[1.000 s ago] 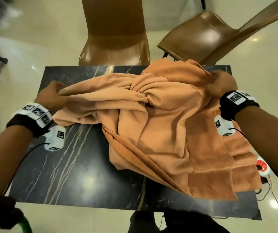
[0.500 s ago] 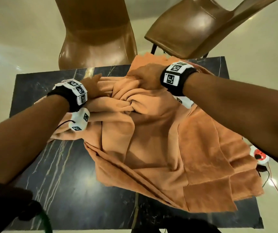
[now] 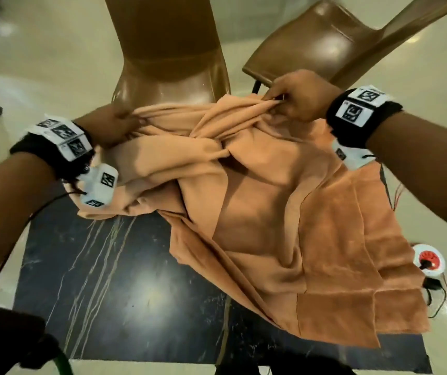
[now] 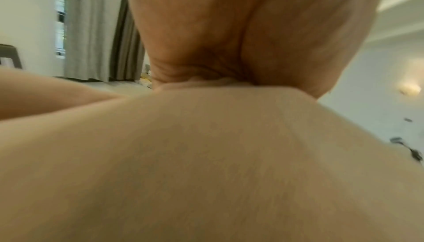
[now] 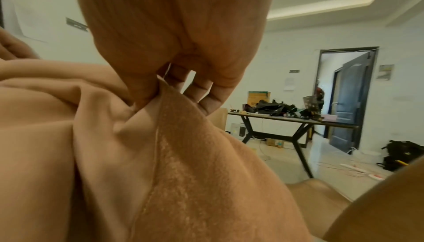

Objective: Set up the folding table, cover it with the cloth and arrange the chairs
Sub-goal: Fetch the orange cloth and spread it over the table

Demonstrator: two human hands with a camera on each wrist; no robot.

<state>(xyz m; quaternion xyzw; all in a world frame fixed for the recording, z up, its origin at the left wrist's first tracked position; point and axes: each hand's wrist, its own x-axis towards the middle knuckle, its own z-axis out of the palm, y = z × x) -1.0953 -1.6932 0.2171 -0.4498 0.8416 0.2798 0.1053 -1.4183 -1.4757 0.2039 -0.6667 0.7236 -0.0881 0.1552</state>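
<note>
Lying bunched across the centre and right of the head view, the orange cloth [image 3: 257, 212] covers much of the dark marble table [image 3: 95, 280]. At upper right, the right hand [image 3: 298, 96] pinches a cloth edge; only the right wrist view shows thumb and fingers [image 5: 199, 99] clamping the hem. At mid-left, the left hand [image 3: 109, 125] grips a fold. Two brown chairs [image 3: 171, 77] stand along the top.

Bare forearms, black wristbands [image 3: 363, 123] carrying white black-patterned marker tiles, white camera pods [image 3: 99, 185] beneath, thin black cable
</note>
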